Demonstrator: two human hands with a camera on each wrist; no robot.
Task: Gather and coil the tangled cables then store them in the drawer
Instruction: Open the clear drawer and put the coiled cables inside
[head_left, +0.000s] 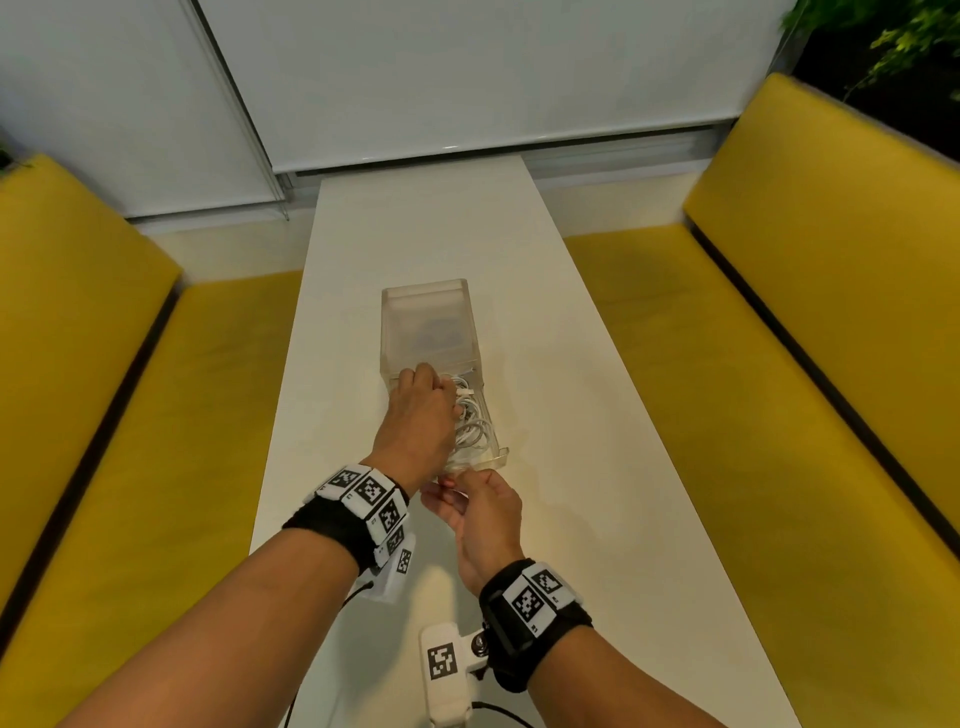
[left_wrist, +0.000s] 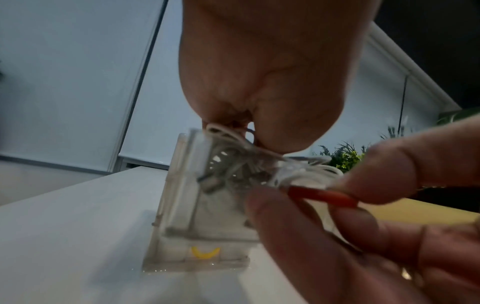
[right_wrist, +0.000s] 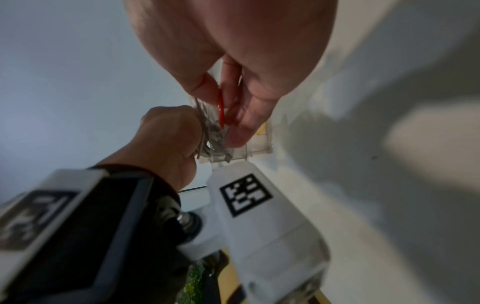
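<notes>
A clear plastic drawer box (head_left: 426, 317) stands mid-table, and its drawer (head_left: 500, 451) is pulled out toward me. White cables (head_left: 475, 428) lie bundled inside the drawer. My left hand (head_left: 436, 384) reaches in from above, fingers curled around the cables (left_wrist: 228, 162). My right hand (head_left: 457, 491) is at the drawer's front edge and pinches a thin red band (left_wrist: 322, 194) between thumb and fingers, right beside the cable bundle. In the right wrist view the red band (right_wrist: 221, 107) hangs between my right fingers, with my left hand (right_wrist: 168, 133) fisted on the cables (right_wrist: 211, 136).
The long white table (head_left: 597, 415) runs away from me to a window blind (head_left: 467, 78). Yellow benches (head_left: 779, 364) flank it on both sides. A plant (head_left: 904, 36) stands at the far right. A small yellow mark (left_wrist: 205, 253) shows on the drawer front.
</notes>
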